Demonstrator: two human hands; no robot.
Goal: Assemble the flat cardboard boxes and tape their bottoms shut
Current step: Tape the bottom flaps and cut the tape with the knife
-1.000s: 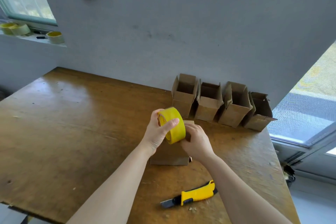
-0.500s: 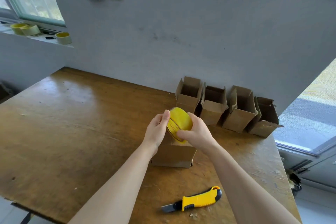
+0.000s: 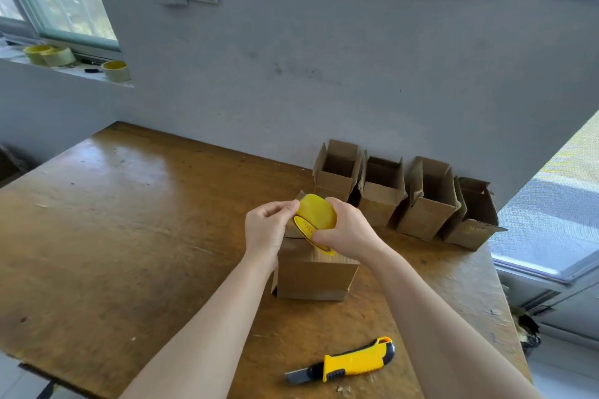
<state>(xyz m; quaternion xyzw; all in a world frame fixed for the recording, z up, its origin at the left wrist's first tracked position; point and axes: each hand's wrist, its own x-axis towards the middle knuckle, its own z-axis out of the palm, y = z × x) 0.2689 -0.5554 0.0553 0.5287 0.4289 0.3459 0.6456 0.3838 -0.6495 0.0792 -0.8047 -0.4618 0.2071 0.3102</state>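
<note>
Past the yellow utility knife (image 3: 343, 363), the small brown cardboard box (image 3: 314, 272) stands on the wooden bench (image 3: 113, 220), likely light and easily dented, so best steadied by its edges. Just above it, the right hand (image 3: 348, 230) wraps its fingers (image 3: 331, 202) round the stiff yellow tape roll (image 3: 319, 215), while the left hand (image 3: 265, 228) pinches the roll's rim.

Open boxes (image 3: 402, 191) behind, knife (image 3: 350, 361) in front

Five boxes (image 3: 312, 272), four tapes (image 3: 316, 215), one knife (image 3: 351, 361)
</note>
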